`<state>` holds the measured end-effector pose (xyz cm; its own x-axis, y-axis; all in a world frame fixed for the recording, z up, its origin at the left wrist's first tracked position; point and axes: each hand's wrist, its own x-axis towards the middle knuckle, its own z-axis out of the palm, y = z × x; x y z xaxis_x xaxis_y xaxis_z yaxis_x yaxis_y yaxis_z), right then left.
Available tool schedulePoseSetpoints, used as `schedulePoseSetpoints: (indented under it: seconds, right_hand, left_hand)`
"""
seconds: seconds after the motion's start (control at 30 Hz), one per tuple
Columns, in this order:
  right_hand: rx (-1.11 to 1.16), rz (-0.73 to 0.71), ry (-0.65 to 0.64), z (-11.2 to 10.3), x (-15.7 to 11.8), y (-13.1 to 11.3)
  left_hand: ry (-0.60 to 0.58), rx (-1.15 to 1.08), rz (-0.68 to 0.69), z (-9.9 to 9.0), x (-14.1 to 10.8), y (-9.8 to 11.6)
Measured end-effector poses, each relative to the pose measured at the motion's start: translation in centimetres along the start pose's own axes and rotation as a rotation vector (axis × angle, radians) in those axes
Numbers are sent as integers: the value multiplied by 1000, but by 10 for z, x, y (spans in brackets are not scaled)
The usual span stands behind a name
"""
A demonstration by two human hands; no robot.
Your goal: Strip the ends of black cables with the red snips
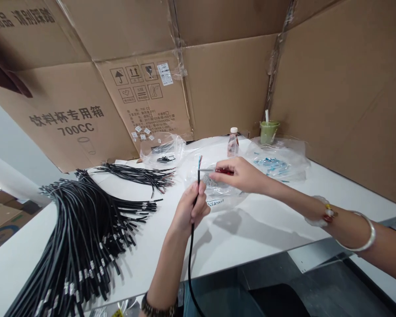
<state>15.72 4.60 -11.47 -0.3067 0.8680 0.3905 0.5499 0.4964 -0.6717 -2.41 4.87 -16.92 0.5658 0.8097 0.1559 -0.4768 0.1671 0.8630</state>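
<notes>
My left hand (pixel 192 206) is closed around a black cable (pixel 191 251) near its upper end, and the rest of the cable hangs down past the table's front edge. Thin coloured wires (pixel 200 161) stick out of the cable's top. To the right, my right hand (pixel 239 175) grips a thin metal tool with a red and black handle (pixel 225 171). The tool's shaft points left, and its tip meets or lies very close to the cable end, just below the coloured wires.
A large bundle of black cables (pixel 75 220) covers the table's left side, with shorter cables (pixel 135 175) behind it. Clear bags, one holding blue pieces (pixel 272 165), a bottle (pixel 232 143) and a green cup (pixel 268 132) stand before the cardboard wall (pixel 229 83).
</notes>
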Motion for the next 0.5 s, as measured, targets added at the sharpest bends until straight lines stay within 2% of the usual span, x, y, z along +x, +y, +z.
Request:
schedulePoseSetpoints:
  seconds: [0.17, 0.27, 0.4, 0.5]
  right_hand:
    - [-29, 169, 124, -8, 33, 56]
    - [67, 217, 214, -2, 37, 70]
    - [353, 209, 268, 31, 14, 51]
    - [556, 226, 222, 67, -15, 23]
  left_hand:
    - [225, 166, -132, -8, 67, -1]
    - [385, 265, -121, -9, 88, -5]
    - [519, 340, 57, 1, 80, -2]
    - [561, 351, 206, 13, 60, 2]
